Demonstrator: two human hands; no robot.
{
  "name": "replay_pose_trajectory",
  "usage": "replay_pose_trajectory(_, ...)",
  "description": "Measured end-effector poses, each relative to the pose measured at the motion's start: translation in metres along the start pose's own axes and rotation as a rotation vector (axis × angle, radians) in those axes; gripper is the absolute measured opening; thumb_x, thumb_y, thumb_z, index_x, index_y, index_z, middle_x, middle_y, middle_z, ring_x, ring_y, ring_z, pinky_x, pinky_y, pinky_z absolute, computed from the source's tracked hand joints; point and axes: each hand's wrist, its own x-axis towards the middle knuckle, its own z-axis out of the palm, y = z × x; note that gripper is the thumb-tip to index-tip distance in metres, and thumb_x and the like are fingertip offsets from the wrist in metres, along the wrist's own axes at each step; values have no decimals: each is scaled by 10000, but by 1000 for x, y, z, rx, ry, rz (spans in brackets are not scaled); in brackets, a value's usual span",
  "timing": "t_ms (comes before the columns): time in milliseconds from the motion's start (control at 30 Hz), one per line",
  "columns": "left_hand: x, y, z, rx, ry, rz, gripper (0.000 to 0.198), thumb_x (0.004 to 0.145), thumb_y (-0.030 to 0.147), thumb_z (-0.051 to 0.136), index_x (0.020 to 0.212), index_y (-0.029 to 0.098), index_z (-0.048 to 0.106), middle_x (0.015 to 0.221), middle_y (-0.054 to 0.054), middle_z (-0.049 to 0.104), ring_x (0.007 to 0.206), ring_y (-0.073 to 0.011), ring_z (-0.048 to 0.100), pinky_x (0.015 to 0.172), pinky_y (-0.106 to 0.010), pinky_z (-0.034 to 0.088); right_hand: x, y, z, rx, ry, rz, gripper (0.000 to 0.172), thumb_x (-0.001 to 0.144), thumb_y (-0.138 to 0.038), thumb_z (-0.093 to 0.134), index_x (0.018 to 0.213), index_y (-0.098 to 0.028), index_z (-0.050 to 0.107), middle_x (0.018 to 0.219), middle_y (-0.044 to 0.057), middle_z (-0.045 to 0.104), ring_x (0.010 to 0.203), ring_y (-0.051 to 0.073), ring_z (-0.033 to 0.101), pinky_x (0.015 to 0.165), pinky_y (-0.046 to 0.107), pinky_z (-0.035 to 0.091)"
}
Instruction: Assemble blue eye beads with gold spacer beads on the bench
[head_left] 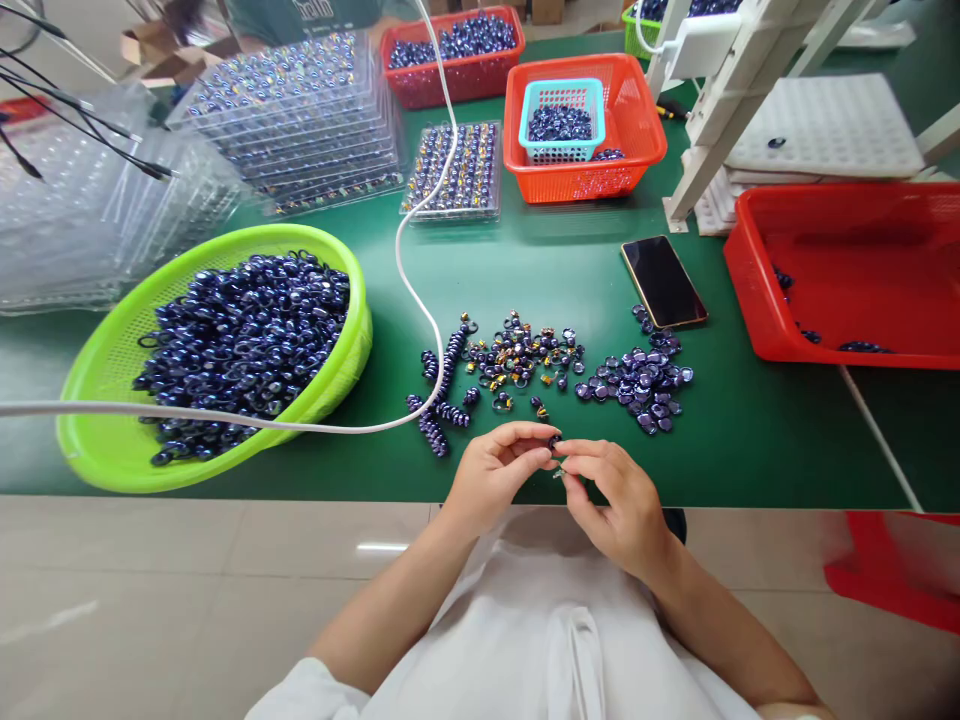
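White clothing (517, 640) lies nearest, below both forearms. At the near edge of the tabletop (517, 275), the left hand (504, 465) pinches a small dark piece (555, 441); the right hand (616, 500), fingertips nearly together, appears to grip a tiny bright bit (559, 473) just beside it. That piece looks unfinished. Just beyond lie loose gold-and-dark pieces (517, 352), with rows of dark rings (454, 360) to their left and flat dark discs (637, 388) to their right, so much seems left. Far left, a green basket (105, 350) holds a large heap of dark rings (247, 340). Some work looks done: a filled tray (480, 214) and stacked trays (322, 178) of pieces stand at the far side.
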Motion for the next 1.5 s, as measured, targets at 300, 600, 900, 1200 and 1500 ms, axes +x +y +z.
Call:
replay_pose_trajectory(300, -2, -10, 2, 160, -49, 175, 162, 815, 229, 740, 961, 165, 768, 882, -62, 734, 748, -170, 734, 742, -294, 629, 4, -8, -4, 161, 52, 169, 177, 897, -101, 553, 976, -253, 595, 987, 38, 737, 947, 192, 711, 817, 337, 579)
replay_pose_trajectory(600, -3, -20, -1, 227, -114, 240, 180, 862, 256, 704, 1016, 171, 746, 895, -70, 677, 768, -176, 718, 731, -304, 627, -1, -6, -6, 407, 15, 469, 96, 949, -228, 568, 969, -237, 662, 997, 42, 740, 802, 163, 707, 748, 302, 593)
replay_pose_trajectory(900, -2, -10, 5, 74, -52, 135, 247, 819, 286, 747, 1024, 151, 716, 787, -43, 720, 734, -170, 720, 722, -289, 617, 7, -9, -9, 338, -12, 327, 96, 951, -184, 544, 967, -240, 621, 1059, 53, 741, 986, 192, 705, 828, 323, 594)
replay_pose_trajectory(1200, -4, -9, 3, 32, -58, 119, 197, 815, 247, 745, 978, 141, 716, 785, -42, 700, 721, -157, 704, 730, -287, 604, 11, -9, -11, 347, 0, 377, 96, 956, -200, 534, 930, -235, 619, 936, 32, 697, 825, 161, 658, 741, 298, 545)
replay_pose_trajectory(1500, -4, -4, -4, 415, -163, 466, 182, 885, 174, 664, 1049, 178, 743, 906, -89, 740, 821, -174, 691, 720, -270, 571, 21, -6, -15, 376, -127, 569, 68, 890, -221, 600, 823, -220, 611, 762, -13, 613, 691, 133, 584, 637, 244, 474)
